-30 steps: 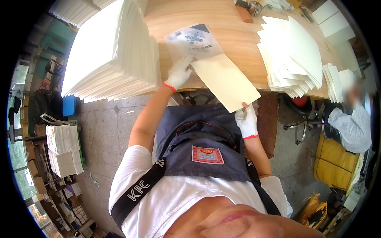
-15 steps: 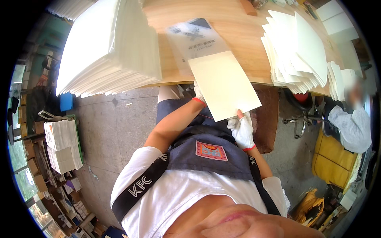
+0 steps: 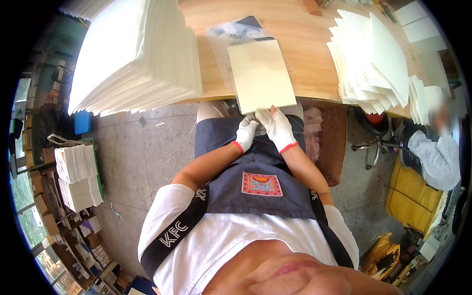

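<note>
A cream pad of paper (image 3: 260,76) leans over the table's front edge. Beneath it lies a clear plastic bag (image 3: 220,42) with dark printing; whether the pad is inside it or on top cannot be told. My right hand (image 3: 278,129), in a white glove with the thumb tip bare, grips the pad's near edge, thumb on top. Beside it, just below that same edge, is my left hand (image 3: 246,132), also gloved, its fingers curled in close to the right fingers. What the left fingers hold is hidden.
Tall stacks of white paper (image 3: 132,54) stand on the wooden table (image 3: 309,59) at left. More fanned white sheets (image 3: 371,64) lie at right. Below the right side are a stool (image 3: 371,125) and a yellow bundle (image 3: 415,196). A loaded cart (image 3: 78,177) stands at left.
The pad has moved away from me and to the left, and turned straighter, over the plastic bag. My left hand has come from its left side to the near edge, next to my right.
</note>
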The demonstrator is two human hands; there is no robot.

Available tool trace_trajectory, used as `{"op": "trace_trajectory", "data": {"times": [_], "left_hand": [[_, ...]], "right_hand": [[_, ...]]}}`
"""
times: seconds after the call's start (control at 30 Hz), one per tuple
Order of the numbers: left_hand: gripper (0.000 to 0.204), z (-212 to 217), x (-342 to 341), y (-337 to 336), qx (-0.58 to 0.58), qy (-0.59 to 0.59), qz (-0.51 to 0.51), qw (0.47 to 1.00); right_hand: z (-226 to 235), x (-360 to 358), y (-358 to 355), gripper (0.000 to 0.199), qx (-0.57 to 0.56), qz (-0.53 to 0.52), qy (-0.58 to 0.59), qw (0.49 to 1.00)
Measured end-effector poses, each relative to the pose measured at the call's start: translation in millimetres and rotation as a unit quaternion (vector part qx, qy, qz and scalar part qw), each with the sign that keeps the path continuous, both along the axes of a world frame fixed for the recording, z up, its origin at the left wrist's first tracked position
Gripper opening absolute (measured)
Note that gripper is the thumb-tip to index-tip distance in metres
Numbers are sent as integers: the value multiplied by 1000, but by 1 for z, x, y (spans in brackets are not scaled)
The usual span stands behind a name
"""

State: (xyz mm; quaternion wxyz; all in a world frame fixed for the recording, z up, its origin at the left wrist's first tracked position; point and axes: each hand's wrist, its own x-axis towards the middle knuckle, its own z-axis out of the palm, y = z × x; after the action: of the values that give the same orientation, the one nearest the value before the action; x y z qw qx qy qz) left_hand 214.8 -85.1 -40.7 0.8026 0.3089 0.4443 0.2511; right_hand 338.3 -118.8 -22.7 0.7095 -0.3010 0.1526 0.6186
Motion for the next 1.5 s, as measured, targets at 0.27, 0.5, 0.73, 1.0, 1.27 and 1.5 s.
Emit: {"op": "trace_trajectory", "data": {"times": [0.27, 0.5, 0.73, 1.0, 1.27, 1.5], "left_hand": [[18, 31, -25, 19, -132, -45, -57, 989], [23, 28, -44, 55, -12, -33, 31, 999], [31, 50, -68, 65, 51, 72, -56, 995], [26, 43, -67, 77, 102, 140, -107, 979], [16, 43, -85, 72, 168, 113, -111, 973], [24, 52, -74, 91, 767, 301, -63, 563]], "right_hand": [[48, 10, -6, 39, 18, 219, -193, 956], [92, -6, 9, 26, -52, 354, -571, 739], [61, -23, 34, 14, 84, 325, -809, 483], [70, -30, 51, 16, 82, 345, -913, 204], [43, 150, -86, 15, -228, -217, -560, 766], [10, 135, -124, 44, -316, 452, -782, 291]]}}
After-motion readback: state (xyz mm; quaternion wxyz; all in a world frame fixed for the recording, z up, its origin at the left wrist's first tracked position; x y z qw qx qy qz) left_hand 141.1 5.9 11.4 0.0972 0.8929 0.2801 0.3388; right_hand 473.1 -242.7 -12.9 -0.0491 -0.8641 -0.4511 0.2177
